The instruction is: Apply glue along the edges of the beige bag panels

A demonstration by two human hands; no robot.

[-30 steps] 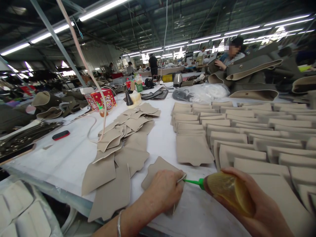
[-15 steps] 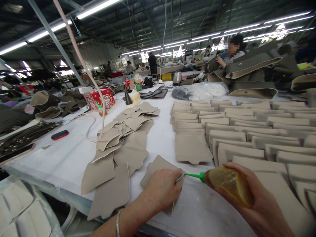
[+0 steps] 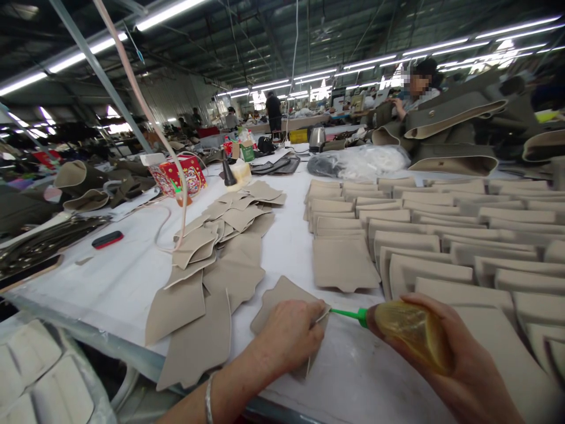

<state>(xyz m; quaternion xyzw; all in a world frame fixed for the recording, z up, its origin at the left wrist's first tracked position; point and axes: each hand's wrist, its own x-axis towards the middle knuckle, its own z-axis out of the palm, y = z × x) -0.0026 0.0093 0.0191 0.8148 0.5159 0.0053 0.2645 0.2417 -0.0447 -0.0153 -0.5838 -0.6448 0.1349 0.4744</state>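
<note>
My left hand (image 3: 293,333) is closed on a taupe leather-like panel (image 3: 282,291), its fingers gripping the right edge near a corner. Wrapped around an amber glue bottle (image 3: 410,330) is my right hand (image 3: 463,359). The bottle lies tilted almost level, and its thin green nozzle (image 3: 346,312) points left, the tip at the panel's edge beside my left fingertips. Whether glue is coming out is too small to tell. Loose taupe panels (image 3: 203,330) overlap in a pile left of my left hand. Rows of folded panels (image 3: 424,271) stand to the right, beyond the bottle.
On the white table (image 3: 119,288) lie a red-and-black brush-like block (image 3: 107,239) and a hanging pink hose (image 3: 183,206). A red patterned box (image 3: 179,176), a black cone (image 3: 228,174) and clear plastic bags (image 3: 362,162) sit farther back. A co-worker (image 3: 417,88) is behind stacked dark bags (image 3: 454,118).
Almost nothing differs. Both hands, the bottle and the panel hold nearly the same place, with the nozzle tip still at the panel's edge.
</note>
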